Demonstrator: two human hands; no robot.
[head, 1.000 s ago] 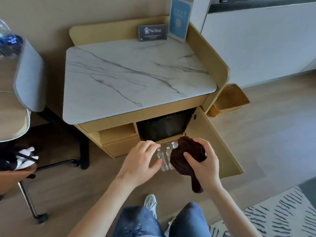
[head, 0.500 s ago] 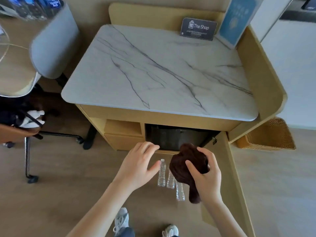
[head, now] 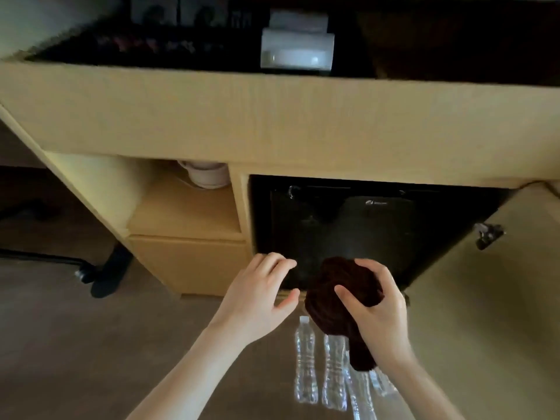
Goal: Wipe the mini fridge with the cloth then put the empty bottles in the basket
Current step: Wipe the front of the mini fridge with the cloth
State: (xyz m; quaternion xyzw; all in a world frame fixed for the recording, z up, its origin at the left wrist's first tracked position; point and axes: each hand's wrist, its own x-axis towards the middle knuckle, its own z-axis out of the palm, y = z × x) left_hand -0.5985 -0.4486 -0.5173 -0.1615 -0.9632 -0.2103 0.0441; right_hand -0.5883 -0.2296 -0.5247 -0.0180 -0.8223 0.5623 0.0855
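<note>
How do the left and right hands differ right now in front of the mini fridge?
The left hand is empty, fingers loosely spread; the right hand grips the bunched dark cloth. The left hand is near the lower left corner of the mini fridge; the right hand is further right, over the bottles. Both reach toward the fridge.

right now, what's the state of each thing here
mini fridge: door shut
cabinet door: swung open
right hand: grips the cloth
cloth: bunched, tail hanging down
left hand: open, holding nothing
water bottles: lying on the floor
drawer: closed
</note>
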